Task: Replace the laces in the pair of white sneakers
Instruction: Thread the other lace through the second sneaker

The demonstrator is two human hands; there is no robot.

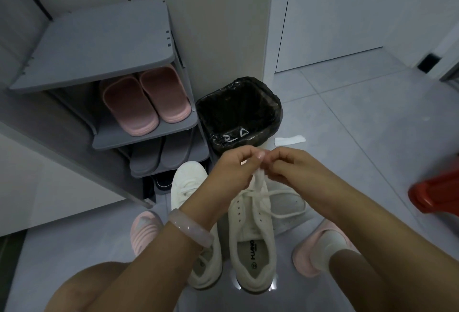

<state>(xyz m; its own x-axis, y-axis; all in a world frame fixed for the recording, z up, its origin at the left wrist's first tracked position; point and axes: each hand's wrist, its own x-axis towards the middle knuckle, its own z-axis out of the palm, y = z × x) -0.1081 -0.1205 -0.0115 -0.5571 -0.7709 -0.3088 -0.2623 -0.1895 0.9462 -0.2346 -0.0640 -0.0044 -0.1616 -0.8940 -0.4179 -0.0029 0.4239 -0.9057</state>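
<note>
The sneakers (250,237) look like matt white cloth with woven laces (270,202). The bin liner (238,113) is glossy black plastic. The floor (372,125) is smooth grey tile.

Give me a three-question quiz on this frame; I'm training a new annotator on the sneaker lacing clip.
1. True or false: both hands pinch the lace above the right-hand sneaker.
2. What stands just beyond the hands? A) a bin with a black liner B) a cardboard box C) a bucket
3. Which wrist wears the bangle?

Key
1. True: left hand and right hand pinch the lace above that sneaker.
2. A, the bin.
3. The left, with the bangle.
</note>
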